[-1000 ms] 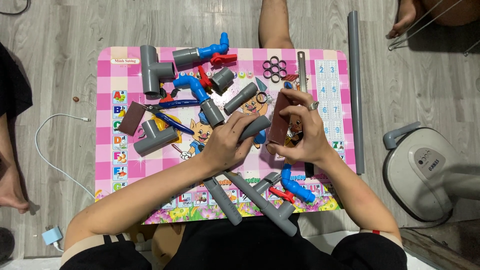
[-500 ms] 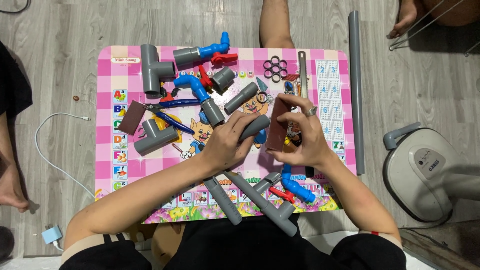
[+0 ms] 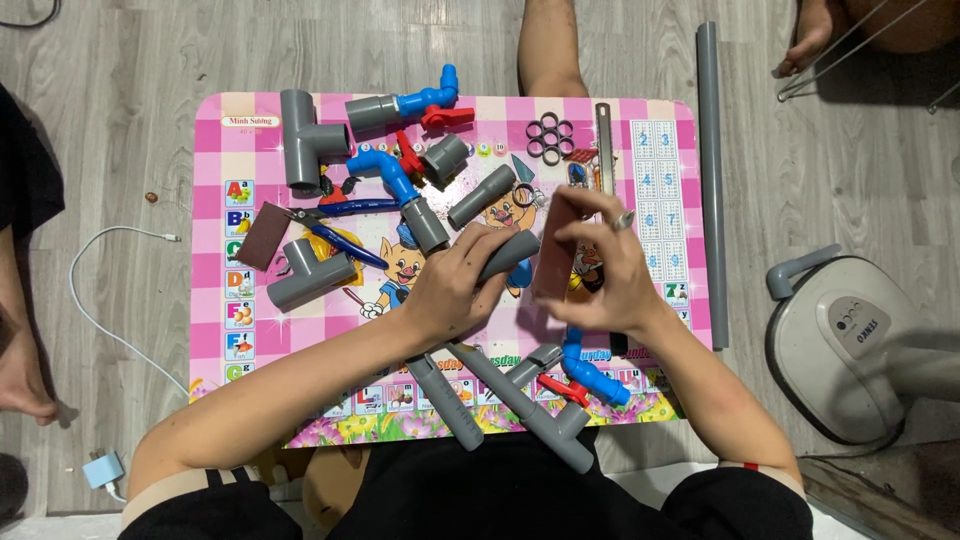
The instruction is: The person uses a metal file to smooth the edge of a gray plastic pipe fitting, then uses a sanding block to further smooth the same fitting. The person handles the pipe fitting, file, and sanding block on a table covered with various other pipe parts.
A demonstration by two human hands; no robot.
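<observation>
Head view: left hand (image 3: 455, 290) grips grey pipe (image 3: 510, 254), right hand (image 3: 600, 270) brown sandpaper (image 3: 556, 252), mid-mat (image 3: 215, 320).

pipe fittings (image 3: 312, 140) lie scattered on the table (image 3: 215, 330) at frame centre; a long pipe (image 3: 710, 180) lies on the floor to its right, a cable (image 3: 110, 300) to its left.

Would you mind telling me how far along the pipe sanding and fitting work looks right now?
Several joints look assembled: a blue valve piece sits in a grey coupling. In hand: the left hand holds a short grey pipe while the right hand holds a brown sandpaper sheet at its end. Loose grey tees remain unjoined.
</observation>
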